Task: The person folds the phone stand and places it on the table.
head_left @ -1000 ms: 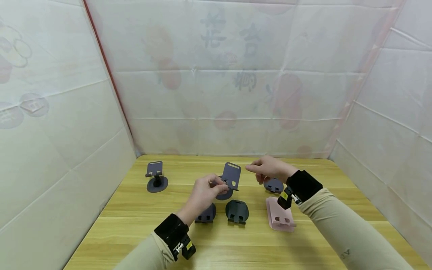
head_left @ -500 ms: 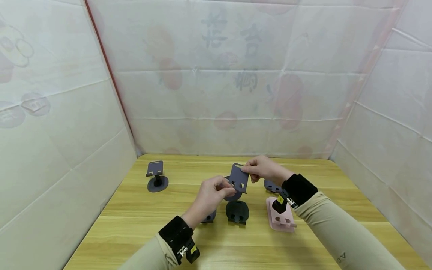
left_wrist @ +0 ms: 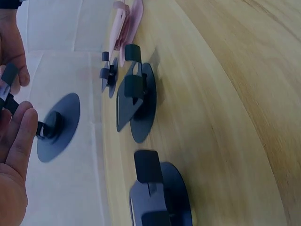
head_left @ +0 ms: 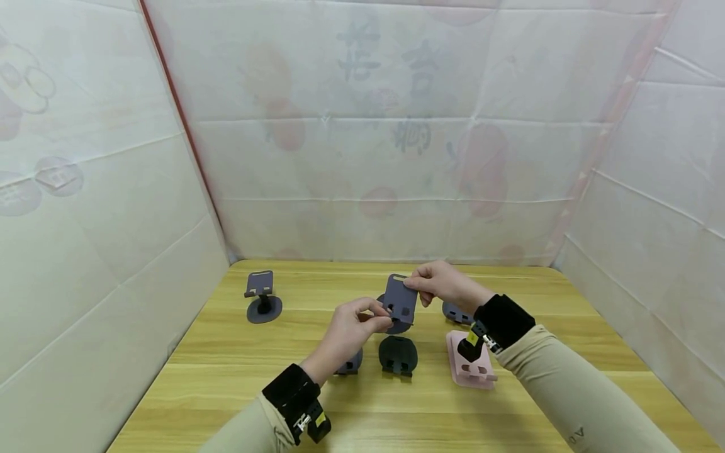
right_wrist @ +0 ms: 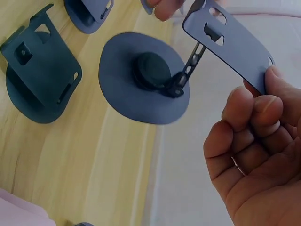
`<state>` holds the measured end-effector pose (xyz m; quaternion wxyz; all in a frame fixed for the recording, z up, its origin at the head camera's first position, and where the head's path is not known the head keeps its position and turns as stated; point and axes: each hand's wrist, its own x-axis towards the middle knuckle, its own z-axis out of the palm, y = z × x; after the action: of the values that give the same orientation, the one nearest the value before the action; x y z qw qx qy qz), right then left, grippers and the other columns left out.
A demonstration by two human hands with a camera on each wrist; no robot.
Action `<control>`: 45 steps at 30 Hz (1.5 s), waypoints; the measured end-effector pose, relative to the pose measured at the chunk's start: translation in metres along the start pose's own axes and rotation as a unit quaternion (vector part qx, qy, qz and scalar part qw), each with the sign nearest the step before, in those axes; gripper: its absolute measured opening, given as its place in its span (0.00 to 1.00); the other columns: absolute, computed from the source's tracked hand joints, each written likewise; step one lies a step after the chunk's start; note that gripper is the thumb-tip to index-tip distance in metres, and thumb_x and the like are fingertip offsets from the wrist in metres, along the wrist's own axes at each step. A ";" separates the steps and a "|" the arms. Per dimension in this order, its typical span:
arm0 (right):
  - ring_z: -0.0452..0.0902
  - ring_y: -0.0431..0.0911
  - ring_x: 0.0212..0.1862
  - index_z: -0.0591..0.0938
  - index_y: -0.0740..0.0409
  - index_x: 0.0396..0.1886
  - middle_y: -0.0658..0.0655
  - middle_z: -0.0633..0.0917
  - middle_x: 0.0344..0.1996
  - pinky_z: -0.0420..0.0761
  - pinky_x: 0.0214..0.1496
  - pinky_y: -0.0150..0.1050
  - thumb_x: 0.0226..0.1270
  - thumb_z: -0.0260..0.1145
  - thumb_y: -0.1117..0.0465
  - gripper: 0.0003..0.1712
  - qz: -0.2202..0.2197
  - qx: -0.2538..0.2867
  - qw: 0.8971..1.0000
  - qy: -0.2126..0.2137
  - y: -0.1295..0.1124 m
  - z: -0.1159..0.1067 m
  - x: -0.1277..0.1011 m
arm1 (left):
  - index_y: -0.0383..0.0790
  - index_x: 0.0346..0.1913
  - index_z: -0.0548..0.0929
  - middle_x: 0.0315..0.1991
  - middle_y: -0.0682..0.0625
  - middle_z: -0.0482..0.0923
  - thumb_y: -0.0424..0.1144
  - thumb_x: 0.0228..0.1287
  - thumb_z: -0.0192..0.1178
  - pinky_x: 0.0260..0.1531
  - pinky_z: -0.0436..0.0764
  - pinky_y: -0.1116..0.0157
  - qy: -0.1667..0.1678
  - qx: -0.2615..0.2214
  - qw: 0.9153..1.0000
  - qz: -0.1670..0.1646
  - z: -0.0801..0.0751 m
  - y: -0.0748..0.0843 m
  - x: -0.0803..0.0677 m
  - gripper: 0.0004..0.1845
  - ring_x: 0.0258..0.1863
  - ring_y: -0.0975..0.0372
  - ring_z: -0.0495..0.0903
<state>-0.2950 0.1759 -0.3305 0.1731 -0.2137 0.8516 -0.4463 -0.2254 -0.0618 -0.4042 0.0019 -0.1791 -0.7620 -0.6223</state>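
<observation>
Both hands hold a dark purple-grey phone stand [head_left: 401,299] over the middle of the table. My left hand [head_left: 352,327] pinches the lower lip end of its plate. At the upper right corner of the plate, the thumb and fingers of my right hand [head_left: 447,283] pinch the edge. In the right wrist view the hinged arm [right_wrist: 190,63] joins the slotted plate to a rounded base [right_wrist: 113,84]. Nearest below the hands is a folded dark green phone stand [head_left: 398,353]. A folded purple-grey stand [head_left: 352,363] is partly hidden by my left hand.
On the far left an unfolded purple-grey phone stand [head_left: 259,283] stands upright. A pink phone stand [head_left: 471,371] lies folded at right, under my right wrist. Behind it, another purple-grey stand [head_left: 455,313] is partly covered by my right hand. White sheeting [head_left: 362,233] walls the table's back and sides.
My right hand has moved left and taken hold of the plate's upper corner. My left hand and the held phone stand have shifted slightly right.
</observation>
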 end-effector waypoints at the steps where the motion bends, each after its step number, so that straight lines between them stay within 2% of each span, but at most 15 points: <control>1: 0.76 0.52 0.32 0.82 0.60 0.36 0.55 0.77 0.22 0.72 0.46 0.45 0.79 0.62 0.53 0.15 0.001 0.003 1.000 0.001 0.000 0.000 0.000 | 0.43 0.45 0.87 0.47 0.47 0.85 0.40 0.72 0.66 0.46 0.87 0.61 -0.002 -0.007 1.000 0.003 -0.002 -0.001 -0.001 0.06 0.42 0.56 0.90; 4: 0.77 0.55 0.33 0.83 0.59 0.38 0.54 0.75 0.21 0.73 0.47 0.45 0.78 0.62 0.54 0.14 0.002 0.019 1.000 0.011 0.000 0.000 -0.001 | 0.45 0.56 0.85 0.49 0.43 0.85 0.46 0.76 0.61 0.45 0.88 0.58 0.007 -0.036 0.999 0.008 -0.007 -0.005 -0.001 0.14 0.39 0.52 0.89; 8: 0.77 0.53 0.32 0.83 0.59 0.38 0.53 0.75 0.20 0.74 0.47 0.45 0.78 0.63 0.54 0.13 0.004 0.031 0.999 0.021 -0.004 0.000 -0.003 | 0.43 0.64 0.80 0.49 0.39 0.82 0.51 0.79 0.55 0.40 0.89 0.56 0.061 -0.061 0.996 -0.007 -0.013 -0.008 0.000 0.21 0.34 0.48 0.88; 10: 0.77 0.52 0.32 0.83 0.59 0.38 0.52 0.75 0.20 0.74 0.47 0.45 0.78 0.63 0.54 0.13 0.001 0.031 0.999 0.020 -0.005 0.001 -0.003 | 0.41 0.65 0.78 0.51 0.38 0.80 0.50 0.80 0.54 0.38 0.89 0.55 0.088 -0.056 0.994 -0.024 -0.014 -0.009 0.003 0.21 0.37 0.47 0.87; 12: 0.77 0.52 0.33 0.82 0.59 0.37 0.53 0.75 0.21 0.73 0.46 0.45 0.78 0.63 0.53 0.14 -0.006 0.031 0.999 0.019 -0.006 0.002 -0.003 | 0.39 0.66 0.76 0.55 0.38 0.78 0.49 0.80 0.54 0.41 0.88 0.54 0.102 -0.045 0.993 -0.047 -0.014 -0.011 0.005 0.22 0.44 0.46 0.85; 16: 0.76 0.54 0.35 0.81 0.59 0.38 0.54 0.75 0.23 0.72 0.46 0.46 0.78 0.63 0.51 0.16 -0.024 0.033 0.999 0.010 -0.009 0.006 -0.002 | 0.38 0.72 0.70 0.65 0.39 0.72 0.53 0.80 0.53 0.54 0.84 0.52 0.084 -0.037 0.992 -0.088 -0.015 -0.018 0.009 0.29 0.62 0.46 0.77; 20: 0.76 0.54 0.35 0.82 0.59 0.41 0.54 0.76 0.24 0.72 0.48 0.47 0.78 0.62 0.50 0.15 -0.036 0.038 0.999 -0.002 -0.014 0.009 -0.003 | 0.36 0.76 0.64 0.69 0.38 0.71 0.56 0.79 0.53 0.62 0.79 0.49 0.043 -0.079 0.988 -0.125 -0.016 -0.024 0.011 0.35 0.69 0.45 0.72; 22: 0.76 0.55 0.36 0.82 0.58 0.40 0.54 0.75 0.24 0.72 0.50 0.48 0.79 0.62 0.50 0.16 -0.040 0.043 0.998 -0.008 -0.017 0.011 -0.003 | 0.35 0.75 0.65 0.67 0.37 0.74 0.55 0.79 0.52 0.62 0.79 0.50 0.026 -0.100 0.986 -0.134 -0.016 -0.026 0.012 0.34 0.67 0.46 0.75; 25: 0.76 0.55 0.36 0.81 0.58 0.38 0.53 0.75 0.24 0.71 0.49 0.48 0.78 0.62 0.49 0.16 -0.045 0.047 0.998 -0.014 -0.021 0.013 -0.004 | 0.32 0.72 0.70 0.62 0.37 0.78 0.50 0.81 0.52 0.59 0.82 0.54 0.011 -0.117 0.985 -0.128 -0.017 -0.027 0.012 0.29 0.62 0.49 0.80; 30: 0.76 0.54 0.35 0.82 0.58 0.37 0.53 0.76 0.24 0.72 0.48 0.47 0.78 0.63 0.50 0.16 -0.050 0.049 0.997 -0.021 -0.023 0.016 -0.006 | 0.29 0.65 0.77 0.54 0.38 0.82 0.39 0.83 0.50 0.51 0.86 0.60 0.008 -0.131 0.984 -0.117 -0.018 -0.023 0.012 0.20 0.51 0.54 0.86; 37: 0.77 0.57 0.33 0.83 0.57 0.35 0.54 0.77 0.23 0.77 0.46 0.48 0.78 0.63 0.51 0.15 -0.069 0.018 0.997 -0.042 -0.023 0.019 -0.008 | 0.29 0.58 0.82 0.48 0.38 0.83 0.36 0.82 0.51 0.44 0.88 0.61 0.031 -0.090 0.988 -0.119 -0.020 -0.019 0.013 0.16 0.42 0.56 0.87; 43: 0.77 0.55 0.30 0.83 0.56 0.34 0.53 0.78 0.22 0.77 0.44 0.46 0.76 0.64 0.49 0.16 -0.069 -0.002 0.997 -0.034 -0.021 0.024 -0.009 | 0.29 0.54 0.84 0.45 0.39 0.84 0.35 0.80 0.52 0.39 0.87 0.63 0.041 -0.046 0.992 -0.109 -0.022 -0.017 0.012 0.14 0.37 0.60 0.86; 45: 0.77 0.59 0.32 0.83 0.57 0.34 0.54 0.78 0.22 0.77 0.45 0.46 0.76 0.65 0.49 0.16 -0.067 0.003 0.997 -0.032 -0.020 0.026 -0.010 | 0.31 0.52 0.85 0.45 0.38 0.84 0.35 0.80 0.53 0.38 0.86 0.63 0.044 -0.030 0.993 -0.107 -0.023 -0.016 0.011 0.13 0.36 0.61 0.85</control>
<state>-0.2702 0.1532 -0.3267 0.1704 -0.2834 0.8282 -0.4524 -0.2450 -0.0830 -0.4119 -0.0367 -0.0690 -0.7571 -0.6486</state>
